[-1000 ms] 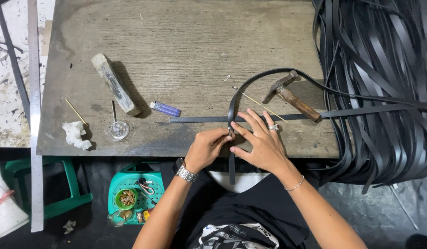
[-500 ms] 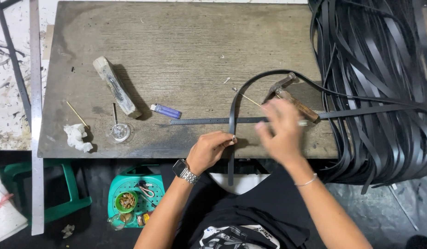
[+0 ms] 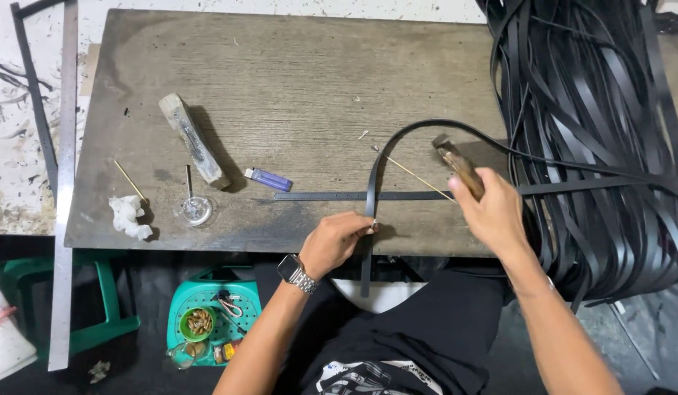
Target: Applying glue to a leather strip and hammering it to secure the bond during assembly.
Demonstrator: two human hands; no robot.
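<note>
My left hand (image 3: 337, 242) pinches a small metal piece against a looped black strap (image 3: 370, 175) at the near edge of the wooden table (image 3: 295, 80). My right hand (image 3: 494, 212) is closed around the wooden handle of a hammer (image 3: 456, 162), whose head points up and left. A flat black strap with punched holes (image 3: 339, 195) lies across the table under the loop. A thin stick (image 3: 412, 172) lies just right of the loop.
A heap of black straps (image 3: 595, 110) covers the table's right side. On the left lie a wooden block (image 3: 194, 140), a purple lighter (image 3: 268, 179), a small glass dish (image 3: 196, 210), white tissue (image 3: 129, 217) and a metal ruler (image 3: 61, 183). A green stool (image 3: 211, 311) stands below.
My right hand left the strap, reached right and took hold of the hammer, lifting it off the table. My left hand stayed pinching the strap.
</note>
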